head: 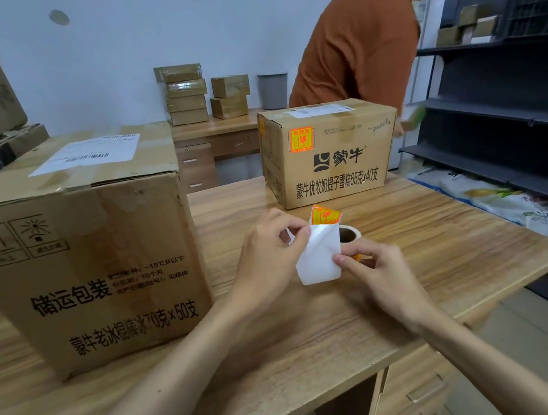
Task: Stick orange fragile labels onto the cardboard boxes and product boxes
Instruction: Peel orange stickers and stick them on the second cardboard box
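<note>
Above the wooden table [410, 259], my left hand [268, 253] pinches the upper left edge of a white backing strip [320, 257]. An orange fragile label [325, 215] curls off the top of that strip. My right hand [376, 267] grips the strip's lower right edge and the label roll [350, 234] behind it. A large cardboard box [82, 258] stands on the left of the table, with no orange label visible on it. A smaller cardboard box [329, 166] stands farther back, with an orange label [301, 139] stuck to its front.
A person in a brown shirt [359, 41] bends towards dark shelving [512, 109] on the right. Small taped boxes [186, 94] and a grey bin [273, 90] sit on a desk at the back. Bags [506, 199] lie on the floor beside the table.
</note>
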Demonstrator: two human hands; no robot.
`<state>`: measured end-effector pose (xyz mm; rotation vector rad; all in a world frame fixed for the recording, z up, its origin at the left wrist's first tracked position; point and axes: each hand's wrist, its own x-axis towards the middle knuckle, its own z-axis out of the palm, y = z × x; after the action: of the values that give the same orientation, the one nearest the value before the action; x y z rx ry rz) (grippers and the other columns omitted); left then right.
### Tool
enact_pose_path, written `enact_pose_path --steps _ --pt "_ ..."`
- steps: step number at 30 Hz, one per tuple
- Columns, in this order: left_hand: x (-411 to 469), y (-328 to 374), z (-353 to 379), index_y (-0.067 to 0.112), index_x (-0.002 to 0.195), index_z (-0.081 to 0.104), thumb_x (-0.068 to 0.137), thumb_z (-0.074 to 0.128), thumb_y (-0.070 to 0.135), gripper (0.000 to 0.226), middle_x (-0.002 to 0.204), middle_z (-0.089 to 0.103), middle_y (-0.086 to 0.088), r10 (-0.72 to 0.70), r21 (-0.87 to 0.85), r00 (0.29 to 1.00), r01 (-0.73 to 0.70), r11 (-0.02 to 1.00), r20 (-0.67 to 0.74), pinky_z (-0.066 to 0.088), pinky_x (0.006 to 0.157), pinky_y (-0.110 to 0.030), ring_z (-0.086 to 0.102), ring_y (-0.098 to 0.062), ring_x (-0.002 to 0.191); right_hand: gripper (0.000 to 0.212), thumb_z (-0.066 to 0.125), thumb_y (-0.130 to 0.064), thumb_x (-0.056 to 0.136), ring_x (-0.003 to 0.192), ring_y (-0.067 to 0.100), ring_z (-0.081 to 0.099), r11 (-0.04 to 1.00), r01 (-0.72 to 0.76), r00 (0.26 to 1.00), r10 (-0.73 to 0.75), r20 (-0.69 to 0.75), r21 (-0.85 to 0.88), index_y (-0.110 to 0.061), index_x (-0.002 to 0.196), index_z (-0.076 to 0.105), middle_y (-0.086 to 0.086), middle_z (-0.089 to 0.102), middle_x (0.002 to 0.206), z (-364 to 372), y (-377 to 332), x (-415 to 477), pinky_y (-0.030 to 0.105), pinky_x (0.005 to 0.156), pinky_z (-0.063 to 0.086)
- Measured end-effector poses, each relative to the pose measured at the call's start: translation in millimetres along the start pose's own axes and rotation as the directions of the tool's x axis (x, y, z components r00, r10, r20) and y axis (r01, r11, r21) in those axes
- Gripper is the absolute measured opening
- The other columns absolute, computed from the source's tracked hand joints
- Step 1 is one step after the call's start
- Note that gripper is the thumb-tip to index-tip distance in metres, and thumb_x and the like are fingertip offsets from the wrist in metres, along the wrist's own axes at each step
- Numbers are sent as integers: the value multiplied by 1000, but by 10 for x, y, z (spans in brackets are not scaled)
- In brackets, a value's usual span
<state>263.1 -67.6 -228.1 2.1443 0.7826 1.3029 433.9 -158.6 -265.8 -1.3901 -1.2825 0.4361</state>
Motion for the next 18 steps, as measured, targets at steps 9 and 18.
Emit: enact_pose_path --steps 9,18 --pt "95 93 -138 16 88 79 93 68 13 12 74 64 15 -236 -160 968 220 962 -84 38 58 -10 49 0 64 20 70 -14 92 82 8 68 999 -51 999 51 -17 -1 -29 80 77 -15 76 88 -25 -38 -11 35 81 52" --pt "122 38 -226 30 77 73 92 68 13 23 67 64 25 -252 -204 960 224 953 -119 38 60 -14 48 1 63 15 72 -15 90 89 11 71 994 -101 994 100 -34 -37 -27 84 78 -15 77 88 -12 -11 9 38 87 53"
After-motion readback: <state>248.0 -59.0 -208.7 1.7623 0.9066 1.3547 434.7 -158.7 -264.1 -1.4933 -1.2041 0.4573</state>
